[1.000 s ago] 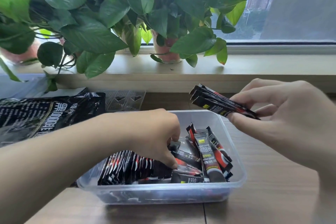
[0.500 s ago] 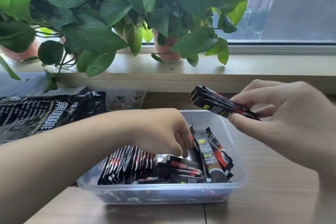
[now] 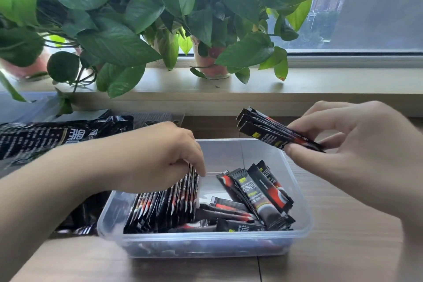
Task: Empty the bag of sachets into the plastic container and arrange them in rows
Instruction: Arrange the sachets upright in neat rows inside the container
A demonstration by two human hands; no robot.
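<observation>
- Left hand has moved off the loose black sachets to the upright row of sachets at the left of the clear rectangular plastic container, fingers curled over the row's tops.
- Right hand unchanged above the container's far right corner, pinching a bundle of black sachets.

**Readable print: the coffee sachets and the bag**

On the sachet leaning face-up in the plastic container I read 黑咖啡 in white down its length. Beside it is small "INSTANT COFFEE" lettering, under a yellow logo square too small for me to make out. The bundle of sachets held above the container shows the same yellow square and white characters, too blurred to read. On the black bag only a large 黑 is legible, and its white fine print is unreadable. The row of sachets shows only its edges, with nothing I can read.
</observation>
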